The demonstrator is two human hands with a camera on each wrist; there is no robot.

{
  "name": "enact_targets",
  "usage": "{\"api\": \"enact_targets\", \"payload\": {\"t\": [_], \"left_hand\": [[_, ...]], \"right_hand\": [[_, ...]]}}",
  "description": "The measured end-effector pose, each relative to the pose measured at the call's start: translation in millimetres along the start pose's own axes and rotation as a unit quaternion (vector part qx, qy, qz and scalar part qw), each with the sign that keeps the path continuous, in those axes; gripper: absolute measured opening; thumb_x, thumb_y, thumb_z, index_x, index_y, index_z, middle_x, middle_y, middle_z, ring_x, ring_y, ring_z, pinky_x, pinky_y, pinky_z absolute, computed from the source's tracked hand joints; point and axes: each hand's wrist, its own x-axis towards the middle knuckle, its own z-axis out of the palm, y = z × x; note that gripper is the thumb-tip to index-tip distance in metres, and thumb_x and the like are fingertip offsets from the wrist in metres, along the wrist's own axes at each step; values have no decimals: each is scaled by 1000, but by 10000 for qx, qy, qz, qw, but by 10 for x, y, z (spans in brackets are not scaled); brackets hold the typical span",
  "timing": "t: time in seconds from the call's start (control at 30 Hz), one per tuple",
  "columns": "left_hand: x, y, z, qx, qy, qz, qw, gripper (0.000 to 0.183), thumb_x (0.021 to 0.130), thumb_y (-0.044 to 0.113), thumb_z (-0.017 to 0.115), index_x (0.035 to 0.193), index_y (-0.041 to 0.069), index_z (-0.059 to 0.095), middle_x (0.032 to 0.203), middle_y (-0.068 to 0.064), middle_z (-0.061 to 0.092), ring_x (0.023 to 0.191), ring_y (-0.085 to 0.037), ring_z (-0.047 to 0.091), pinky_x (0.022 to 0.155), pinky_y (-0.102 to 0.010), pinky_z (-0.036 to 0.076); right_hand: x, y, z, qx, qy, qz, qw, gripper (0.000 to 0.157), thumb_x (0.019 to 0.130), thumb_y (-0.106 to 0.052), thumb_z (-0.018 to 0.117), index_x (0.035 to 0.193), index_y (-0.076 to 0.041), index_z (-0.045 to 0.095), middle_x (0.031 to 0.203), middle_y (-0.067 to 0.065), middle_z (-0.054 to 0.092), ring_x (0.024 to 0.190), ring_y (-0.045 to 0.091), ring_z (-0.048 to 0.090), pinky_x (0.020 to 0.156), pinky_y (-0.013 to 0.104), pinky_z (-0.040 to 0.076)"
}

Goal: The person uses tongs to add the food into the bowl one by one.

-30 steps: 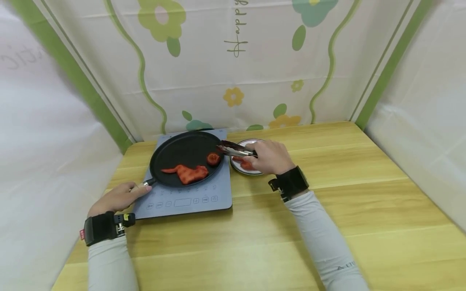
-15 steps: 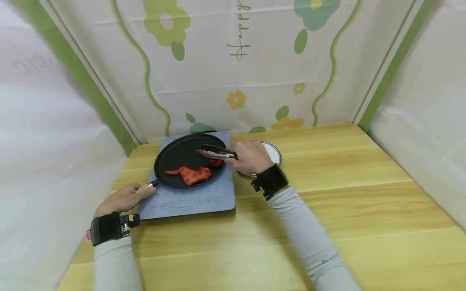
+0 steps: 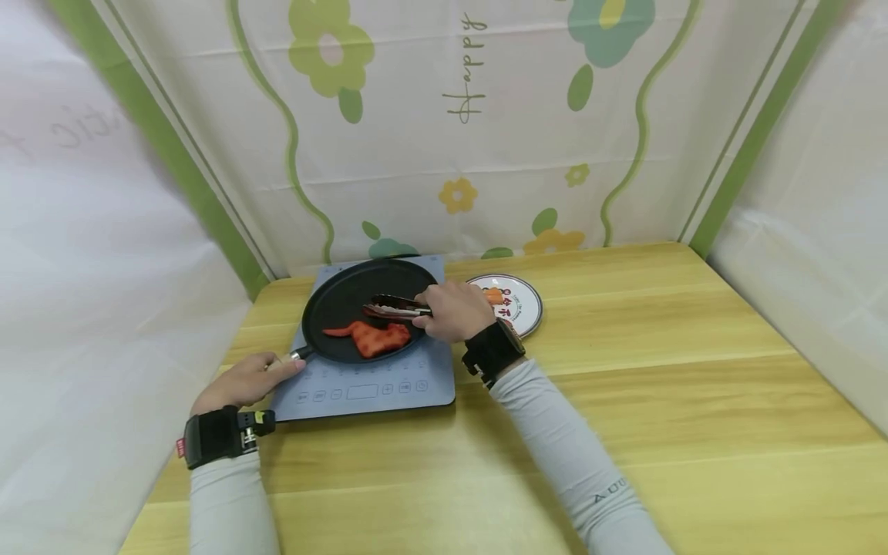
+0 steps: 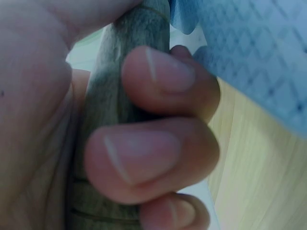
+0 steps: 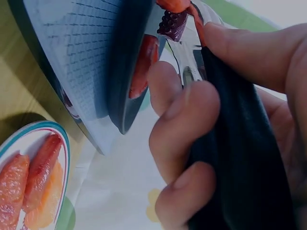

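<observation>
We see the left hand [image 4: 72,134] at very close range, filling most of the frame. Its fingers [image 4: 144,158] are curled round a greyish-green, wood-grained handle [image 4: 120,91] that runs up through the palm. At upper right we note a blue patterned surface [image 4: 259,57]; below it, the light wooden table [image 4: 259,182]. Focus is soft throughout.

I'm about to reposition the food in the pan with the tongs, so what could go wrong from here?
1. The right hand holds the tongs low over the wing-shaped piece; a poor pinch may drop it.
2. The pan is steadied only by the left hand on its handle; a push could slide it on the cooktop.
</observation>
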Motion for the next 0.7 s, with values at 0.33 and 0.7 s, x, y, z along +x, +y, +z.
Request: {"api": "enact_targets", "payload": {"t": [0.33, 0.7], "left_hand": [[-8, -11, 22, -38, 5, 55, 10000, 56, 92, 61, 48, 93, 5, 51, 84, -6, 47, 77, -22, 47, 63, -35, 36], [-12, -10, -1, -56, 9, 89, 9999, 57, 92, 61, 48, 95, 4, 52, 86, -7, 48, 76, -22, 47, 62, -35, 37]], "right_hand": [[13, -65, 34, -8, -39, 160, 9999, 40, 91, -51, 57, 125, -30, 60, 103, -6, 64, 75, 11, 57, 54, 27, 38], [-33, -52, 22, 59, 53, 91, 9999, 38, 92, -53, 53, 121, -29, 61, 95, -5, 60, 76, 11, 53, 53, 29, 38]]}}
